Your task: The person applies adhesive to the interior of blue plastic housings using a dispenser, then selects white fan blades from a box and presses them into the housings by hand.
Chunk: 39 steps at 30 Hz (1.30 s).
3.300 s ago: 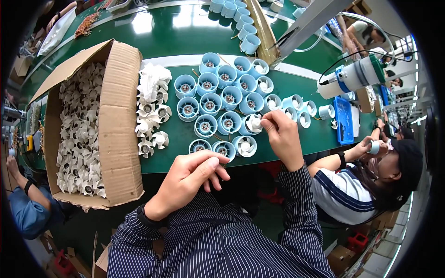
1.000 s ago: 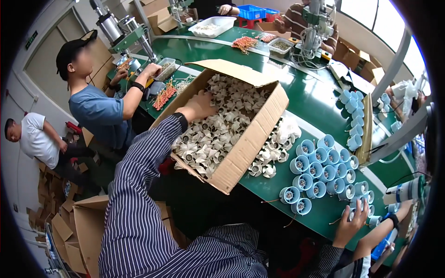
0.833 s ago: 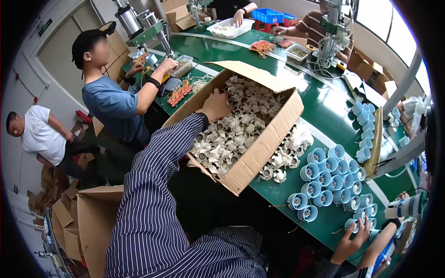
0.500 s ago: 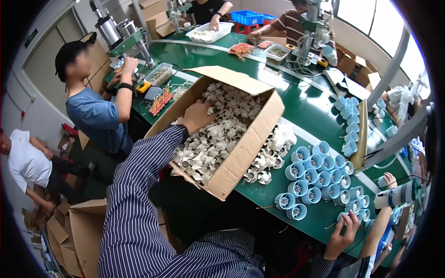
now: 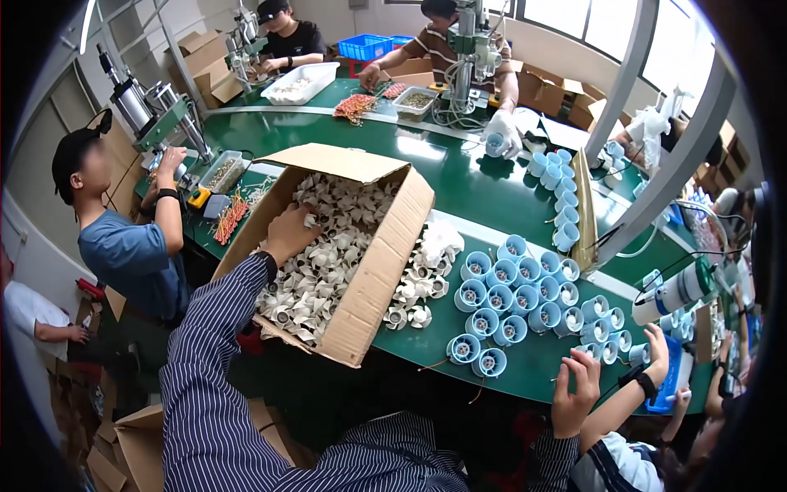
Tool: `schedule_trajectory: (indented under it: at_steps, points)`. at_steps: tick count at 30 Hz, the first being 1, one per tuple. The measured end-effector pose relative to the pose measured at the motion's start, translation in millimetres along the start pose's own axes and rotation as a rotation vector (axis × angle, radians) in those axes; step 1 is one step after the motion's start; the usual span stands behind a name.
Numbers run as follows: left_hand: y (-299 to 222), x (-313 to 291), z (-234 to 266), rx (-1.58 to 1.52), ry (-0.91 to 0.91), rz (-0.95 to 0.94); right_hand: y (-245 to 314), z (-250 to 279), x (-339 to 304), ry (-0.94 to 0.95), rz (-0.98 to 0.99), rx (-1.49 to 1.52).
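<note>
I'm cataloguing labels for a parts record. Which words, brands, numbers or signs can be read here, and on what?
None can be read in this view.
Open cardboard box: no legible print on its visible outer side.
White fan wheels: any marks are too small to read.
Light-blue cups: no lettering can be made out.

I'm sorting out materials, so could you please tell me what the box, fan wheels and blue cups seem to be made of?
The box looks like matt corrugated cardboard: brown, with faint ridges. The fan wheels are probably moulded off-white plastic, dull, with thin, matching blades. The blue cups seem smooth, slightly shiny plastic, evenly coloured; which plastic, I can't tell.
</note>
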<state>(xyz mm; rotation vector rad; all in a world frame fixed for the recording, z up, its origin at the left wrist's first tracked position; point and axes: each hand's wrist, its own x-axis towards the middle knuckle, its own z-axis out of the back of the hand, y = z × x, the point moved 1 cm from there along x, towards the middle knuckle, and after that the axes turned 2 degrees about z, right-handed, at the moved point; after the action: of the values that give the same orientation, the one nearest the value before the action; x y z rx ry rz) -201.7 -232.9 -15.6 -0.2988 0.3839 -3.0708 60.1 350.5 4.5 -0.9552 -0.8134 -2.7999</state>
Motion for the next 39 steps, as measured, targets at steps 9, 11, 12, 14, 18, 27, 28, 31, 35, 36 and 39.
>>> schedule_trajectory:
  at_steps: [9, 11, 12, 14, 18, 27, 28, 31, 35, 36, 39]
  points:
    - [16, 12, -5, -0.041, -0.146, -0.194, 6, 4, -11, 0.007, -0.015, 0.053]
    - [25, 15, 1, -0.051, -0.213, -0.219, 6, 4, -12, 0.011, -0.013, 0.053]
    - [28, 18, 7, -0.166, -0.275, -0.171, 8, 4, -11, 0.014, -0.009, 0.058]
    - [33, 21, 13, -0.397, -0.394, -0.07, 10, 2, -9, 0.015, -0.002, 0.07]
    - [-21, 0, 50, -1.242, -0.039, 0.433, 18, 2, -10, 0.023, -0.004, 0.083]
    - [-151, -111, 90, -1.828, 0.378, 0.441, 114, -20, 24, 0.243, 0.13, 0.42]
    - [-167, -123, 89, -1.829, 0.391, 0.452, 130, -24, 29, 0.289, 0.179, 0.481]
    - [-213, -155, 79, -1.94, 0.439, 0.431, 177, -36, 45, 0.301, 0.254, 0.608]
    - [-254, -180, 52, -1.969, 0.452, 0.504, 188, -47, 60, 0.251, 0.244, 0.661]
    - [-261, -183, 45, -1.96, 0.439, 0.533, 185, -49, 62, 0.278, 0.278, 0.586]
    - [-270, -187, 35, -1.947, 0.441, 0.568, 171, -49, 58, 0.31, 0.304, 0.521]
